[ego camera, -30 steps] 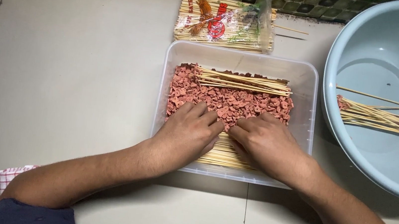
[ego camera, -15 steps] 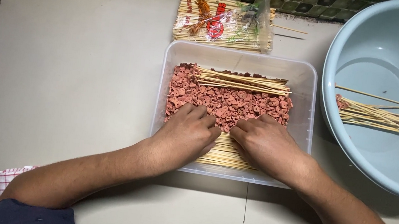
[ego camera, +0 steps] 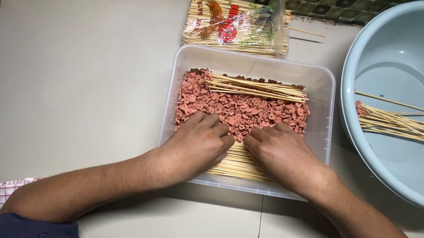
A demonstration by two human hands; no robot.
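You have one clear plastic tray [ego camera: 326,95] in front of you on the pale counter [ego camera: 68,76], and everything else sits around it. One large light-blue basin [ego camera: 416,52] stands just right of the tray, holding a loose bunch of sticks [ego camera: 400,124] too many to count. One printed packet of bamboo skewers [ego camera: 236,26] lies just behind the tray, against the tiled wall. Inside the tray, a layer of small pink sausage pieces [ego camera: 245,109] covers the middle, one bundle of skewers [ego camera: 258,87] lies across its far part, and another row of skewers [ego camera: 236,164] lies at the near side. Your left hand [ego camera: 201,144] and right hand [ego camera: 282,153] rest side by side on that near row, fingers curled down and close together, tips in the pink pieces; whether they pinch anything is hidden. A red-checked cloth [ego camera: 10,189] peeks out beside your left forearm.
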